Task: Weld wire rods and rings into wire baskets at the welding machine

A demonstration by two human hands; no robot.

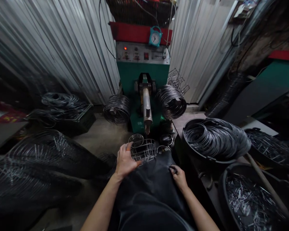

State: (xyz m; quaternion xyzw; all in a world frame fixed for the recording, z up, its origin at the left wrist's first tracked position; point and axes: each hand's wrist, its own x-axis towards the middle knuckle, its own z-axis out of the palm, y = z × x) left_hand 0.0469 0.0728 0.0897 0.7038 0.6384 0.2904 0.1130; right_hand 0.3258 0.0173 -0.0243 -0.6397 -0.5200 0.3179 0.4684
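Observation:
My left hand (125, 163) is wrapped around the left side of a small round wire basket (146, 150), thumb below and fingers over its rim. The basket sits tilted just under the electrode arm (146, 102) of a green spot welding machine (125, 73). Whether the basket touches the tip cannot be made out. To the right, my right hand (180, 179) is closed above the dark apron (149, 192), its fingers curled around something small and dark that is too blurred to name. Metal rings (164, 149) lie close to the basket.
Wire ring bundles hang left (117, 109) and right (171, 102) of the welder. At right stand a tub of wire rings (214, 139) and a bucket of short wire pieces (248, 202), a wooden stick (265, 183) across it. Stacked wire mesh (45, 163) fills the left.

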